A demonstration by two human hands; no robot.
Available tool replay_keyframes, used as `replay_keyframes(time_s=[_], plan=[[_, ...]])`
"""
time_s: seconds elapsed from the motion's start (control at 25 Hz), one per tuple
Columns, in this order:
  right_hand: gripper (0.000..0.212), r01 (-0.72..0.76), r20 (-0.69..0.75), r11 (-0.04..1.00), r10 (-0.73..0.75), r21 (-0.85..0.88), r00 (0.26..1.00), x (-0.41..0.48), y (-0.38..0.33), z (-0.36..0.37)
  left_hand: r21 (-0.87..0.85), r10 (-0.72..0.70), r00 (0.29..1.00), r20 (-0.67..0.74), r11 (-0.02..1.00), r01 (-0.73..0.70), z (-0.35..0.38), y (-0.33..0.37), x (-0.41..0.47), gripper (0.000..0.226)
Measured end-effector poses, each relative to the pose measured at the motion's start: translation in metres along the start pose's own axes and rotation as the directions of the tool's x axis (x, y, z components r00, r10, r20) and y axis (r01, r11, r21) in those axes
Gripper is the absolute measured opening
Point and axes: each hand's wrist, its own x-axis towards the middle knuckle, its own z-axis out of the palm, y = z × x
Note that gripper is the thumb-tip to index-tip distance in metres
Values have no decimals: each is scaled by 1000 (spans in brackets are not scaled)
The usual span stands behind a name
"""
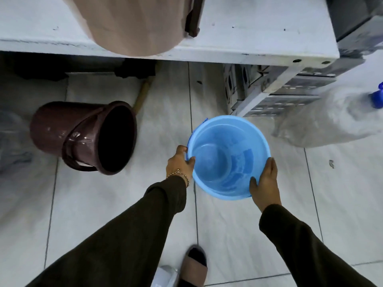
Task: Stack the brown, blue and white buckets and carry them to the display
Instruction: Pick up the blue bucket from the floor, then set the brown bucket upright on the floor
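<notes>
A light blue bucket [229, 156] is upright, mouth facing up, held above the tiled floor between both hands. My left hand [179, 163] grips its left rim, thumb hooked over the edge. My right hand [266, 184] presses against the rim on the near right side. A dark brown bucket [83, 135] lies on its side on the floor to the left, mouth turned toward the right, its handle folded against the wall. No white bucket is in view.
A white shelf [259, 27] runs across the top, with a beige bin [132, 23] standing at its edge. Grey perforated crates [290, 94] sit under the shelf at right, beside a clear plastic bag [331, 121]. My foot [194, 266] is at the bottom.
</notes>
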Motion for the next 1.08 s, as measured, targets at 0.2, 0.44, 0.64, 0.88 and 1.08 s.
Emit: replay_keyframes(time_s=[0.2, 0.44, 0.64, 0.88, 1.08], plan=[[73, 123, -84, 988, -131, -91, 988, -11, -41, -1, 380, 158, 984, 84, 908, -178, -45, -9, -17, 53], [71, 438, 62, 898, -436, -34, 898, -56, -162, 63, 941, 249, 927, 281, 119, -318, -172, -16, -1, 63], [69, 489, 340, 870, -443, -59, 829, -86, -250, 184, 728, 73, 837, 542, -538, -425, -270, -38, 48, 45], [58, 431, 544, 901, -382, 42, 747, -104, -320, 279, 597, 327, 523, 787, -620, -509, -336, -59, 72, 31], [26, 505, 497, 854, -496, 130, 712, -140, -352, 284, 696, 517, 468, 717, -481, -533, -419, -75, 46, 21]])
